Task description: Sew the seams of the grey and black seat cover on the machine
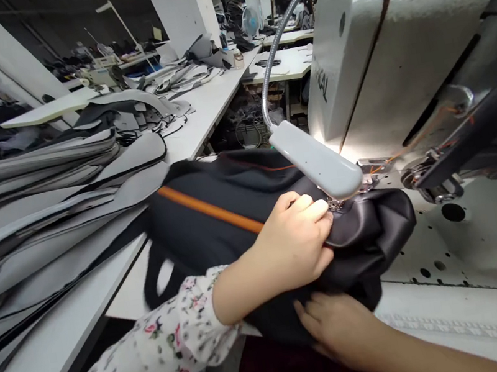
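A black sewn fabric piece [209, 236] with an orange stripe lies bunched at the sewing machine [361, 61]; its right part is shiny and leather-like. My left hand [301, 237], in a flowered sleeve, grips the folded material just beside the machine's needle area, its fingers curled. Lower down, my right hand [341, 328] is closed on the near edge of the same piece, slightly blurred. The white lamp head [320, 162] on a flexible metal neck hangs over the fabric and hides most of the needle and presser foot. Orange thread [386, 159] runs to the machine.
Stacks of grey, black-edged cut pieces [44, 206] cover the white table [211, 101] on the left. The machine bed [487, 236], with several holes, extends on the right. Other worktables, a fan [250, 21] and a white pillar [182, 8] stand farther back.
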`<state>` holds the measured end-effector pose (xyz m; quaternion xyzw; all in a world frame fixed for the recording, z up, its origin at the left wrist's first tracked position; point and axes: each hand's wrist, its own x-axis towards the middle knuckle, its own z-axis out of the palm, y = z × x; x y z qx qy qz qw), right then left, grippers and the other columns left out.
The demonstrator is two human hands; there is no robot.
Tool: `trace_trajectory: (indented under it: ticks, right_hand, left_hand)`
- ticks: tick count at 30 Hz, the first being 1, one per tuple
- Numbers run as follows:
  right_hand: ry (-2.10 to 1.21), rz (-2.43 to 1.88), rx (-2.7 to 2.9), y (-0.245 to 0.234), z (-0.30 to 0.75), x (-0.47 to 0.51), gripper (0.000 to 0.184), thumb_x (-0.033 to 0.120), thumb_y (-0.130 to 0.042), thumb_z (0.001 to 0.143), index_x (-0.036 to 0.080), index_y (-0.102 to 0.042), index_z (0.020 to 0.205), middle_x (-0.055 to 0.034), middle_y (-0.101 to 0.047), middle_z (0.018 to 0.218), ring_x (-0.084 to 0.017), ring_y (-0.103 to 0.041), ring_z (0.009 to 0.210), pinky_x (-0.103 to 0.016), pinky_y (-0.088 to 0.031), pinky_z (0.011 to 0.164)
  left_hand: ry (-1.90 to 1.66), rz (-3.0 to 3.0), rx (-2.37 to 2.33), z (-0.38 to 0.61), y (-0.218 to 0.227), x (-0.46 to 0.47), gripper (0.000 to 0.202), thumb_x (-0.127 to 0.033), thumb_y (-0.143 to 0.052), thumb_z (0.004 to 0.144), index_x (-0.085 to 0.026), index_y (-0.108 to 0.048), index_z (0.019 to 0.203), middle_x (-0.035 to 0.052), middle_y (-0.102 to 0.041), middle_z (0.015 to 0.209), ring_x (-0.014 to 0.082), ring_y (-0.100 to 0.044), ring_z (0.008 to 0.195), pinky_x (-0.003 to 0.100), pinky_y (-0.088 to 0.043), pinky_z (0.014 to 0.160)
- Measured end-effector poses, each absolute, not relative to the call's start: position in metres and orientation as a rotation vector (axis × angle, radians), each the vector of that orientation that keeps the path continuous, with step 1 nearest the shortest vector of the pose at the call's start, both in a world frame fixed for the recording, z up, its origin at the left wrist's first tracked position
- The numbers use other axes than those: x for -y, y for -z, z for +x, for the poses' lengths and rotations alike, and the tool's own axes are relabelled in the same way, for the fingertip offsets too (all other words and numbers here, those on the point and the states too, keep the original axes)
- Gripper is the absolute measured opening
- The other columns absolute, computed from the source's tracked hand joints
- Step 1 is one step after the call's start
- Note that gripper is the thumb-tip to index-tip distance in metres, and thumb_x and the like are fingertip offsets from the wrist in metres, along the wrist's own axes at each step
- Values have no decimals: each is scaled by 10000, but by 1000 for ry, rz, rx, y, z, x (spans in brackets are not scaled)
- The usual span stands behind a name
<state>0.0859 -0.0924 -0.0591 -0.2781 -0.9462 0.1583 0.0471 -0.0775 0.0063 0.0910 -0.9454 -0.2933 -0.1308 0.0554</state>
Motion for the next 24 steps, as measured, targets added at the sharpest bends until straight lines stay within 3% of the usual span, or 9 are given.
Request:
trace_trajectory:
  ticks: [2,5,9,11,14,17,20,24]
  right_hand:
    - [-571,-746,2943,56,120,97,621,422,-748,824,115,-631,1352,-110,-728,936,-266,-667,827,-384,-542,694]
    - [-677,-748,2893,26,169,101,467,328,-693,818,213,-697,1271,-54,-690,836,-225,-642,741,-341,-512,664]
    - [-492,-894,2784,-38,191,99,419,134,-564,901,282,-700,1269,-51,-719,1027,-195,-684,925,-283,-543,732]
    - [-182,-811,2698,-64,184,97,452,121,-557,925,249,-665,1346,-63,-724,1167,-215,-674,1083,-310,-551,874]
    - [291,-868,2503,-84,159,89,488,128,-577,950,153,-589,1437,-110,-669,1365,-295,-591,1286,-420,-473,1059]
    - [566,-1109,2466,-87,132,69,384,92,-532,964,67,-636,1333,-157,-714,1264,-315,-639,1145,-448,-480,952]
    - [677,-1267,2474,-84,116,50,327,15,-494,924,90,-710,1157,-132,-756,1068,-276,-652,954,-412,-469,804]
    - [664,-1289,2482,-79,119,41,374,-17,-499,884,92,-709,1173,-106,-757,1068,-260,-636,956,-391,-453,749]
  left_hand:
    - [360,-2961,752,-89,-95,-17,366,-247,-653,890,-106,-698,1225,79,-677,1024,251,-595,965,428,-427,937]
    - [369,-3014,544,-100,-95,-31,370,-187,-643,914,-126,-689,1276,96,-712,1121,263,-631,1058,416,-465,910]
    - [571,-3093,367,-104,-88,-46,286,-138,-575,985,-153,-720,1232,68,-741,1250,230,-655,1176,374,-496,982]
    - [631,-3142,316,-103,-88,-52,272,-145,-557,1009,-150,-730,1219,64,-762,1213,210,-683,1144,347,-508,1005]
    - [596,-3203,244,-100,-94,-59,259,-131,-562,1001,-134,-751,1177,87,-775,1143,216,-708,1090,339,-524,1005]
    - [517,-3259,222,-97,-102,-66,247,-143,-562,998,-139,-758,1150,108,-770,1148,231,-708,1100,356,-534,1011]
    - [535,-3367,234,-96,-101,-74,223,-195,-578,1006,-168,-764,1128,100,-776,1143,223,-713,1104,361,-541,1026]
    - [778,-3479,144,-99,-92,-84,206,-247,-614,1007,-158,-779,1091,99,-784,1143,212,-726,1107,331,-546,1038]
